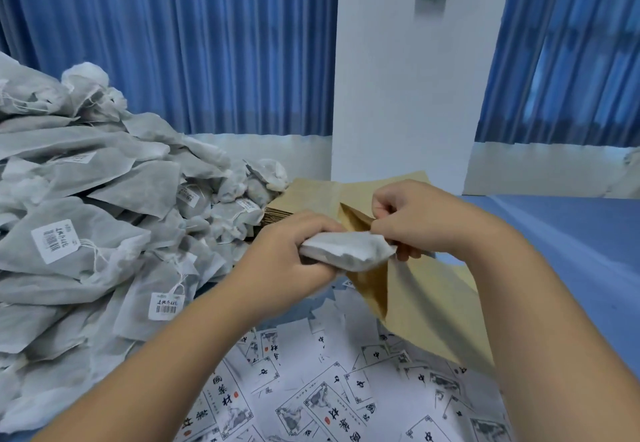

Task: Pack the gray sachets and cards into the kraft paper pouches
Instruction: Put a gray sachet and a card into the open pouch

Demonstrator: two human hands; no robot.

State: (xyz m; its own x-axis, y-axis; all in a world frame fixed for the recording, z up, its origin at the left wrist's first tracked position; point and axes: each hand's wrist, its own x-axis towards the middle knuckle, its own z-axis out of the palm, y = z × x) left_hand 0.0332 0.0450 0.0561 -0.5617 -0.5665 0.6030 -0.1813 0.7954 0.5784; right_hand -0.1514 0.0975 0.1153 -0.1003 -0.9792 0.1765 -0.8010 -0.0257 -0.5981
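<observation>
Spotter: Snagging is your first risk. Your left hand (pixel 294 254) grips the soft gray fabric sachet (pixel 349 251), whose nose is just at the mouth of the tan kraft paper pouch (pixel 429 303). Your right hand (pixel 415 220) pinches that mouth open by its upper lip. The sachet looks bunched and wide, so if you push it in crooked the paper edge may crease or tear.

Checker: Agreed, and you hold that pouch up by one lip only. If your pinch slips, the mouth will likely fall shut. The sachet would then land on the white printed cards (pixel 311 393) scattered over the blue table (pixel 571 251) beneath.

Spotter: Mind your left forearm (pixel 180 337) too. It passes close by the big pile of gray sachets (pixel 86 199), and a sweep of your elbow could drag some down onto the cards.

Checker: I cannot tell whether a card is already inside the pouch, so you may pack one without its card
</observation>
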